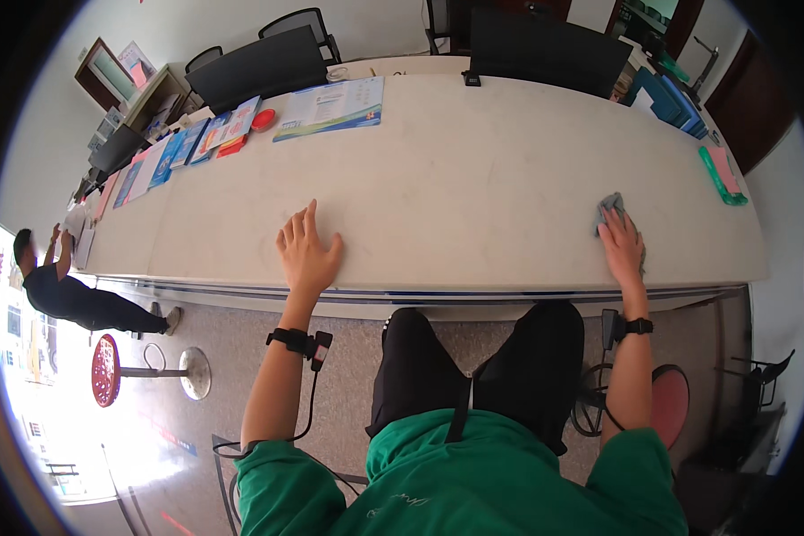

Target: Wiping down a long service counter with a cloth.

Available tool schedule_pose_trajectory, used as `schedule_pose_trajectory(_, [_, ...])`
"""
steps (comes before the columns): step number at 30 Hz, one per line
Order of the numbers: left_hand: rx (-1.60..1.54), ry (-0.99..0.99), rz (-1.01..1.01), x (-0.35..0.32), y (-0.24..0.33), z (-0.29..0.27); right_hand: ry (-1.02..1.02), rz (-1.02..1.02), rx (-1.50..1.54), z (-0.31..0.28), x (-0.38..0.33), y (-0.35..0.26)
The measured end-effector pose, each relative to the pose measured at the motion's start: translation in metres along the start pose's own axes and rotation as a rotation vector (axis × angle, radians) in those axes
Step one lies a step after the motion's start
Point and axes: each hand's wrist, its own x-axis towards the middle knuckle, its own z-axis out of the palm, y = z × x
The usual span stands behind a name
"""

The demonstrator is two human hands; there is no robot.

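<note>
A long pale counter (473, 196) stretches out in front of me. Under my right hand (623, 250), at the right part of the counter near its front edge, is a grey cloth (610, 205). The palm and fingers press the cloth onto the surface, and part of it sticks out past the fingertips. My left hand (307, 256) is at the front edge, left of the middle. Its fingers are spread and nothing is in it. Both wrists wear black straps with small cabled devices.
Two black monitors (549, 54) stand along the back. Leaflets (196, 138), a red round lid (263, 119) and a printed sheet (332, 107) lie at the far left; blue folders (665, 103) and a green tray (722, 175) at right. A person (80, 290) stands at the left end.
</note>
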Motion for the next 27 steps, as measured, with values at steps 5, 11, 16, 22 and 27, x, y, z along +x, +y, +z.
schedule_pose_trajectory(5, [0.006, 0.008, 0.014, 0.007, 0.006, -0.001, -0.016, -0.283, 0.107, 0.031, 0.012, -0.121])
schedule_pose_trajectory(11, [-0.014, 0.007, 0.015, 0.005, -0.003, 0.004, 0.121, -0.625, 0.260, 0.063, -0.037, -0.273])
schedule_pose_trajectory(16, [0.009, -0.008, 0.006, 0.005, -0.008, -0.002, 0.112, -0.643, 0.332, 0.065, -0.026, -0.247])
schedule_pose_trajectory(22, [0.004, -0.014, 0.006, 0.014, 0.004, -0.006, 0.105, -0.302, 0.112, 0.020, 0.007, -0.083])
schedule_pose_trajectory(27, [-0.026, 0.074, 0.078, 0.005, -0.017, 0.014, 0.112, -0.039, 0.032, -0.011, 0.006, 0.059])
